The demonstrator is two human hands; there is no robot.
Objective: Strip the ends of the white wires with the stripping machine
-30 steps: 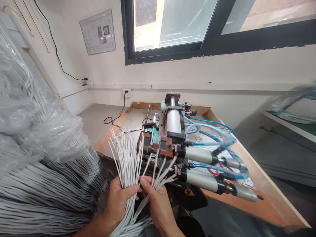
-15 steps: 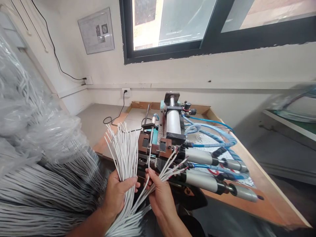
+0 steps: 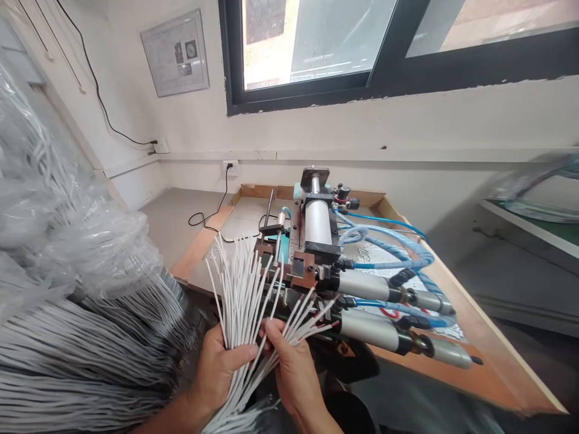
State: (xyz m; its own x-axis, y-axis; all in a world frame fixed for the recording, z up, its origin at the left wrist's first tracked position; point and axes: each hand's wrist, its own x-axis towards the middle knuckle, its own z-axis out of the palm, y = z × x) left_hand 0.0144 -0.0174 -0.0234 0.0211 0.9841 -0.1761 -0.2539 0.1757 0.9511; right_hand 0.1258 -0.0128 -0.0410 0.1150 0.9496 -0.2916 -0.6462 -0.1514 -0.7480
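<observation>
My left hand [image 3: 217, 366] is closed round a thick bundle of white cables [image 3: 242, 295], whose ends fan upward. Close beside it, my right hand [image 3: 289, 355] holds a smaller bunch of white cables [image 3: 302, 322] with stripped ends that show red and dark tips, pointing up and right. The thumb and fingers of that hand pinch near single cables at the edge of the left bundle. Just beyond the hands stands a pneumatic wire-stripping machine [image 3: 318, 223] with brown clamp blocks [image 3: 302, 269] and silver cylinders. The cable fan covers part of the clamps.
Long grey-white cables [image 3: 90, 349] hang on the left, partly wrapped in clear plastic [image 3: 99, 241]. Blue air hoses [image 3: 393, 247] loop at the machine's right. A wooden-edged tray [image 3: 506, 361] surrounds the machine. At the far right is a shelf [image 3: 534, 229].
The left bundle has shifted right and slightly down, now overlapping the clamps. A cable that pointed into the machine from my right hand is now back from it, and my right hand has moved down slightly.
</observation>
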